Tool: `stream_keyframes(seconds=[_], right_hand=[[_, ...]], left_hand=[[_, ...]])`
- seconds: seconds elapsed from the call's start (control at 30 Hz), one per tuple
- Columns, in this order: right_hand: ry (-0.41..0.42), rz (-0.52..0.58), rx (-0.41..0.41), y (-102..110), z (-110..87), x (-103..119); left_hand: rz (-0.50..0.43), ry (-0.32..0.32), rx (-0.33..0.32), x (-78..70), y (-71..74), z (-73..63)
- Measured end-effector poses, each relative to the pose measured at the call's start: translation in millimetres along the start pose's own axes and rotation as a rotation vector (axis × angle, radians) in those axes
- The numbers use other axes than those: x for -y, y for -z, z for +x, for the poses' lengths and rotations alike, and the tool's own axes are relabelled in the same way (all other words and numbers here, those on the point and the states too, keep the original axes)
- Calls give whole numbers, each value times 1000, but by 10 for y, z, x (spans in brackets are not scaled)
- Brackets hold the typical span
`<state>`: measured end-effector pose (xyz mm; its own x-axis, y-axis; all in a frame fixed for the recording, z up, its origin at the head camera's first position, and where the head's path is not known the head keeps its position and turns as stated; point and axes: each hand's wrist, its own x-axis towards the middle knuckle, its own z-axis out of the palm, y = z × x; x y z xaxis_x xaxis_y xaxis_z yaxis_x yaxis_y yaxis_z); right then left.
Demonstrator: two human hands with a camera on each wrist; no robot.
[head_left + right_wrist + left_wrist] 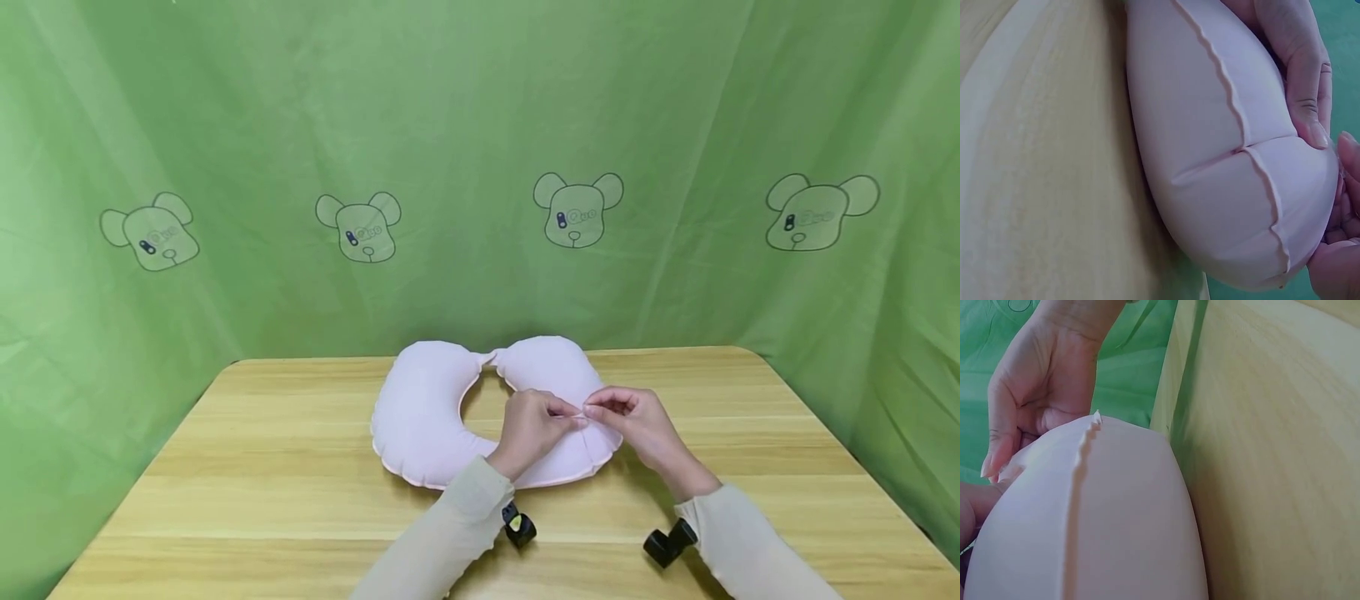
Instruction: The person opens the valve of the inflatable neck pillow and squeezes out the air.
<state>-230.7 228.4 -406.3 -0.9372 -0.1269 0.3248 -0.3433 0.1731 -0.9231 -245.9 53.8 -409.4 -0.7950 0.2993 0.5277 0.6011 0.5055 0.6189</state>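
Note:
A pale pink inflatable neck pillow (423,408), puffed up and U-shaped, lies on the wooden table with its opening toward the back. Both hands meet over its right arm. The left hand (531,425) pinches with thumb and forefinger at the pillow's upper surface. Facing it, the right hand (637,421) pinches the same spot with its fingertips. A small clear piece, like an air valve (1341,165), shows between the fingertips in the right wrist view, mostly hidden by them. The pillow's wavy edge seam (1075,487) runs below the hands in the left wrist view.
The wooden table (247,467) has rounded back corners. Green cloth (465,100) printed with bear heads hangs behind and at both sides. Black wrist cameras are strapped under the left cuff (476,492) and the right cuff (712,504).

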Motion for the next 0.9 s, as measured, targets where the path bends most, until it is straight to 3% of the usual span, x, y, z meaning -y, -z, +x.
stream_keyframes(seconds=[0.43,0.7,0.9], right_hand=[[-11,14,-31,-11,-14,-16],[64,-7,8,47,3,-54],[67,-56,27,86,12,-58]], left_hand=[[-3,4,5,3,-11,5],[-24,-11,4,14,5,18],[-21,-13,7,20,10,16]])
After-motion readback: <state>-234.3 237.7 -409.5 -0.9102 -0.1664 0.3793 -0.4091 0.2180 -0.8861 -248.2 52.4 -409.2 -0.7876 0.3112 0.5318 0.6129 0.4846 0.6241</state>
